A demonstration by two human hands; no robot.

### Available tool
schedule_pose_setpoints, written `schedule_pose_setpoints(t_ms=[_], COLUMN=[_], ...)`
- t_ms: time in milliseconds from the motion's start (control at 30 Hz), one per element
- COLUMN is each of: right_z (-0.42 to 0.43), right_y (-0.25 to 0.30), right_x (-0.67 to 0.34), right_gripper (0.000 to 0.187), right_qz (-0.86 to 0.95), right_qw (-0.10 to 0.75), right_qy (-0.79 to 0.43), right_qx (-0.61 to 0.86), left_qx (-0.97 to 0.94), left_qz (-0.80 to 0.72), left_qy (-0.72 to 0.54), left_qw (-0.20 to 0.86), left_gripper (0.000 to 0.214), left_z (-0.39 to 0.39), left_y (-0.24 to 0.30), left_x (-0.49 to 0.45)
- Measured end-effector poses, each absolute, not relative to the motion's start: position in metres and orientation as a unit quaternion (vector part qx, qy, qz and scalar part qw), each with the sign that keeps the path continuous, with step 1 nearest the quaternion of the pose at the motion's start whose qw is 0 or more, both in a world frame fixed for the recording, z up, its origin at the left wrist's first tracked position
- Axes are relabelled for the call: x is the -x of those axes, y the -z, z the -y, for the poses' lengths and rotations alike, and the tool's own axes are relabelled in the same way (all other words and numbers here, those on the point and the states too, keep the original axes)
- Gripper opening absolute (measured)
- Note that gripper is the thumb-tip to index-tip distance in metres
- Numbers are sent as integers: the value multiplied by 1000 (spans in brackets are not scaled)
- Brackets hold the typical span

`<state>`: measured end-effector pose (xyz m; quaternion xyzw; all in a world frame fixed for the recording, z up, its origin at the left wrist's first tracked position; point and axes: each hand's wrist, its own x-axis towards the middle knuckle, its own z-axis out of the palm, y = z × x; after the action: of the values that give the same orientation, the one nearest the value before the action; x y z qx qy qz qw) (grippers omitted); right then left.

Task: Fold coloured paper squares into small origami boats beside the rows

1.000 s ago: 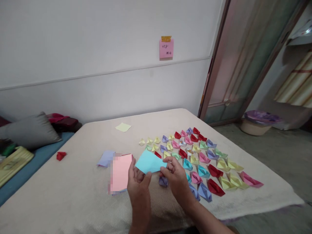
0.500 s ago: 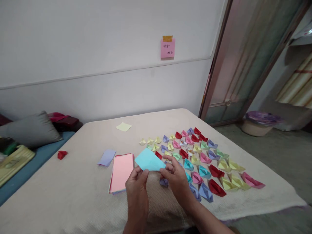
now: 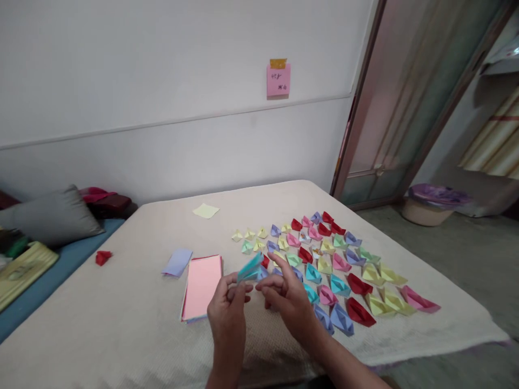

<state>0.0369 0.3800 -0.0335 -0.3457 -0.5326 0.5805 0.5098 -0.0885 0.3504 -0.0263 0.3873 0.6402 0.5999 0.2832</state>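
A folded sheet of light-blue paper (image 3: 250, 267) is pinched at its lower edge by my left hand (image 3: 230, 302). It is turned nearly edge-on and slightly blurred. My right hand (image 3: 287, 298) hovers just right of the paper, apart from it as far as I can see, with its index finger raised away from the thumb. Behind and to the right of my hands, many folded paper boats (image 3: 340, 284) in red, yellow, pink, purple, green and blue stand in rows. Left of my hands lies a stack of coloured paper (image 3: 203, 286) with a pink sheet on top.
The bed-like surface (image 3: 121, 319) has a pale cover. On it lie a purple sheet (image 3: 177, 262), a pale yellow sheet (image 3: 206, 210) and a red folded paper (image 3: 103, 257). A grey pillow (image 3: 52, 217) rests at left; a lined bin (image 3: 430, 205) stands on the floor at right.
The light-blue paper has turned from facing me broadly to nearly edge-on. My right hand has let go of its right corner, and the index finger has lifted.
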Motion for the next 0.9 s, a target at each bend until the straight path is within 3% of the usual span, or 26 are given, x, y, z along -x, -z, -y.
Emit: schedule_pose_setpoints(t_ms=[100, 167, 433, 733, 900], right_z=[-378, -379, -387, -391, -391], right_y=[32, 33, 39, 38, 38], right_x=[-37, -38, -46, -46, -45], right_gripper=[75, 73, 19, 10, 10], right_qz=[536, 549, 628, 504, 488], right_qw=[505, 511, 517, 511, 523], right_qy=[-602, -589, -512, -611, -604], right_qx=[309, 301, 275, 334, 351], left_qx=[-434, -468, -602, -610, -574], left_qz=[-619, -600, -539, -530, -544], left_qy=[-606, -612, -583, -578, -600], left_qw=[249, 214, 86, 113, 126], left_gripper=[11, 11, 21, 17, 10], left_z=[-349, -349, -350, -345, -344], left_y=[26, 29, 45, 36, 40], left_x=[87, 89, 97, 89, 81])
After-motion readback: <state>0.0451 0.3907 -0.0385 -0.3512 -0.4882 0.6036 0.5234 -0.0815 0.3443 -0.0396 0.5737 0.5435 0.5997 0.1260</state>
